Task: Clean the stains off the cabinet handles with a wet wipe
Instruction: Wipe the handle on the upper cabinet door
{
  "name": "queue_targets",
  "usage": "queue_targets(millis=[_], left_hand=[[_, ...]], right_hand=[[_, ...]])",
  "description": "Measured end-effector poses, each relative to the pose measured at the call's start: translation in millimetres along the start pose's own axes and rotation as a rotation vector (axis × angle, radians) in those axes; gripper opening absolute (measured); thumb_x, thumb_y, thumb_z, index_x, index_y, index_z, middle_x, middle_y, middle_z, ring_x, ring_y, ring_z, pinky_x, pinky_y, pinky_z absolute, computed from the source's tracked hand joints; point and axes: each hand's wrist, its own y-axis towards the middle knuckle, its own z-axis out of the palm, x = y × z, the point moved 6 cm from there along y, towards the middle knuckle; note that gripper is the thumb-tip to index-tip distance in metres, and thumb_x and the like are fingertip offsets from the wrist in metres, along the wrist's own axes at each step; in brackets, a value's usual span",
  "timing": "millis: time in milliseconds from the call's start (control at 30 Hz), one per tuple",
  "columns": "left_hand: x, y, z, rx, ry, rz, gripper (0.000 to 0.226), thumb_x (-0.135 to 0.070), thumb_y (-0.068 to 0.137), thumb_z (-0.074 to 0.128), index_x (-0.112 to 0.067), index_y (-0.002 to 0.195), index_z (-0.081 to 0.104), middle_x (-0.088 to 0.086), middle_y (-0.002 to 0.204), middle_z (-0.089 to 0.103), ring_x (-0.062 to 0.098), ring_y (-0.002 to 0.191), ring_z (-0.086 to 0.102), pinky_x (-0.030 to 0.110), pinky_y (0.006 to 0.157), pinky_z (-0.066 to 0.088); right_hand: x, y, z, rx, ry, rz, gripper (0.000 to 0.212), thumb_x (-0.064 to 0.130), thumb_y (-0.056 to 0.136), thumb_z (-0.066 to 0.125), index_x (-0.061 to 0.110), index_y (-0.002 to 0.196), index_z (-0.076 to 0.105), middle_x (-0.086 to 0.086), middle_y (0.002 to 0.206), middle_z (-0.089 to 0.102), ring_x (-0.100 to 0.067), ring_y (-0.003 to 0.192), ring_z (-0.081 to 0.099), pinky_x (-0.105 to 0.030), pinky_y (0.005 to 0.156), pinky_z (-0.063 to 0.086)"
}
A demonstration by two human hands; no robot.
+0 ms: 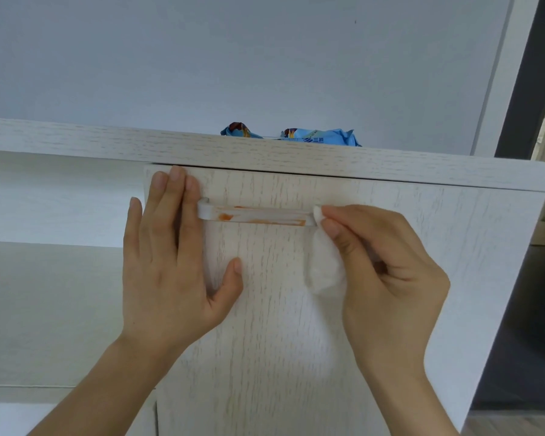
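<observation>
Orange stains streak the one handle [256,215] in view, near the cabinet door's [296,309] top edge. Your left hand [167,262] lies flat, fingers straight, bracing the door at the handle's left end. Your right hand [387,272] pinches one wet wipe [323,269] against the right end. Wiping looks barely begun; next, drag leftward with firm pressure. One wipes packet [321,138] sits on the cabinet top [107,140].

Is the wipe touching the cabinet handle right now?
Touching. The head view shows the wipe, pinched in the right hand, pressed against the right end of the stained handle.
</observation>
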Motion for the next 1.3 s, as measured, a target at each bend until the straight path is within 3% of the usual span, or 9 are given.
queue_targets(millis=[100, 267, 333, 533, 733, 833, 933, 1167, 1300], left_hand=[[-0.6, 0.3, -0.2, 0.0, 0.003, 0.006, 0.077, -0.045, 0.088, 0.04, 0.006, 0.143, 0.023, 0.021, 0.148, 0.018, 0.027, 0.145, 0.01, 0.048, 0.115, 0.016], [-0.9, 0.9, -0.2, 0.003, 0.0, -0.003, 0.077, -0.045, 0.087, 0.041, 0.004, 0.143, 0.022, 0.019, 0.149, 0.017, 0.02, 0.147, 0.005, 0.045, 0.117, 0.012], [-0.9, 0.8, -0.4, 0.005, 0.003, -0.003, 0.077, -0.045, 0.087, 0.042, 0.005, 0.143, 0.022, 0.019, 0.148, 0.017, 0.025, 0.146, 0.008, 0.045, 0.117, 0.012], [-0.2, 0.8, -0.3, 0.004, 0.016, -0.008, 0.077, -0.046, 0.087, 0.041, 0.001, 0.145, 0.019, 0.017, 0.15, 0.016, 0.015, 0.146, 0.0, 0.046, 0.117, 0.01], [-1.0, 0.2, 0.2, -0.009, 0.028, 0.005, 0.078, -0.046, 0.087, 0.041, 0.002, 0.145, 0.02, 0.017, 0.15, 0.017, 0.023, 0.147, 0.008, 0.049, 0.117, 0.012], [-0.9, -0.4, 0.4, -0.009, 0.031, 0.007, 0.078, -0.046, 0.088, 0.041, 0.003, 0.145, 0.02, 0.017, 0.15, 0.017, 0.02, 0.147, 0.006, 0.049, 0.117, 0.011], [-1.0, -0.9, 0.9, -0.011, 0.026, 0.011, 0.077, -0.045, 0.088, 0.041, 0.004, 0.144, 0.021, 0.018, 0.15, 0.018, 0.029, 0.144, 0.013, 0.05, 0.117, 0.013], [-0.1, -0.5, -0.2, -0.022, 0.02, 0.018, 0.077, -0.045, 0.088, 0.042, 0.004, 0.144, 0.022, 0.018, 0.149, 0.019, 0.03, 0.143, 0.015, 0.052, 0.116, 0.015], [-0.4, -0.2, -0.5, -0.016, 0.022, 0.014, 0.077, -0.045, 0.089, 0.041, 0.002, 0.145, 0.019, 0.016, 0.15, 0.018, 0.029, 0.144, 0.013, 0.05, 0.117, 0.012]], right_hand=[[2.7, 1.2, 0.6, 0.031, -0.085, -0.109, 0.018, 0.009, 0.085, 0.065, 0.02, 0.1, 0.065, 0.009, 0.097, 0.062, 0.009, 0.095, 0.057, -0.002, 0.082, 0.041], [6.2, 0.9, -0.3, 0.033, -0.169, -0.233, 0.016, 0.005, 0.088, 0.064, 0.015, 0.1, 0.069, 0.007, 0.095, 0.06, -0.009, 0.089, 0.06, -0.006, 0.081, 0.043], [8.5, -0.7, -5.0, 0.035, -0.205, -0.268, 0.017, 0.004, 0.088, 0.064, 0.014, 0.101, 0.067, 0.007, 0.095, 0.059, -0.011, 0.088, 0.059, -0.006, 0.08, 0.042], [16.2, -0.2, 5.1, 0.073, -0.331, -0.381, 0.013, 0.003, 0.085, 0.07, 0.007, 0.097, 0.074, 0.001, 0.092, 0.062, -0.012, 0.089, 0.055, -0.005, 0.082, 0.039], [15.7, -0.4, 8.9, 0.059, -0.396, -0.479, 0.014, -0.003, 0.083, 0.071, 0.004, 0.094, 0.075, -0.001, 0.091, 0.066, -0.017, 0.087, 0.055, -0.008, 0.083, 0.04], [16.6, 2.4, 10.8, 0.077, -0.372, -0.485, 0.013, -0.003, 0.082, 0.073, 0.004, 0.093, 0.075, 0.003, 0.091, 0.062, -0.016, 0.087, 0.055, -0.008, 0.084, 0.041], [16.3, 3.2, 10.7, 0.08, -0.363, -0.482, 0.014, -0.001, 0.082, 0.073, 0.004, 0.095, 0.074, 0.007, 0.095, 0.055, -0.015, 0.087, 0.055, -0.006, 0.086, 0.04], [14.6, 2.5, -0.7, 0.042, -0.302, -0.385, 0.02, 0.001, 0.086, 0.069, 0.013, 0.102, 0.065, 0.005, 0.094, 0.059, -0.009, 0.09, 0.055, -0.007, 0.086, 0.041], [19.0, 1.9, 11.2, 0.033, -0.295, -0.358, 0.011, 0.006, 0.087, 0.068, 0.009, 0.097, 0.072, 0.006, 0.092, 0.056, -0.012, 0.086, 0.055, -0.006, 0.082, 0.04]])
